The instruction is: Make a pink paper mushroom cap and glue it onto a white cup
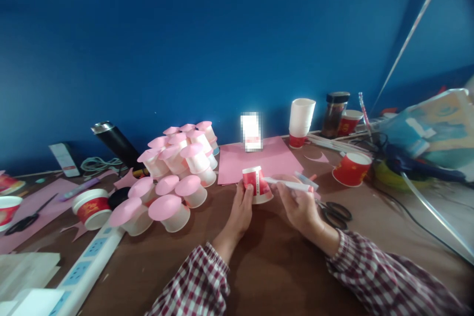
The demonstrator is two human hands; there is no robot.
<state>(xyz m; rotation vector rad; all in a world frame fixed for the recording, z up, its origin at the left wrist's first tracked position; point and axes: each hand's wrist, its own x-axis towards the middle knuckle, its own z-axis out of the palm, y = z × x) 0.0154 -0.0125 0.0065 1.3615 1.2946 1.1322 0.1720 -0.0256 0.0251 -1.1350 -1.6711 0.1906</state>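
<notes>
My left hand point(241, 206) is closed around the side of a small red paper cup point(255, 182), which is tilted a little with its white-edged end toward me. In my right hand point(301, 210) is a white marker point(291, 185), pinched between thumb and fingers, its left end close to the cup's side. Whether that end touches the cup, I cannot tell. Behind the cup lies a pink paper sheet point(266, 155). Black scissors point(336, 213) rest on the table beside my right wrist.
Several white cups topped with pink paper cones point(174, 158) crowd the left. A power strip point(87, 266), black thermos point(116, 143) and red cup point(92, 207) lie beyond them. At right are stacked cups point(301, 118), a red cup point(351, 169), a dark bottle point(334, 113) and a bag point(437, 133).
</notes>
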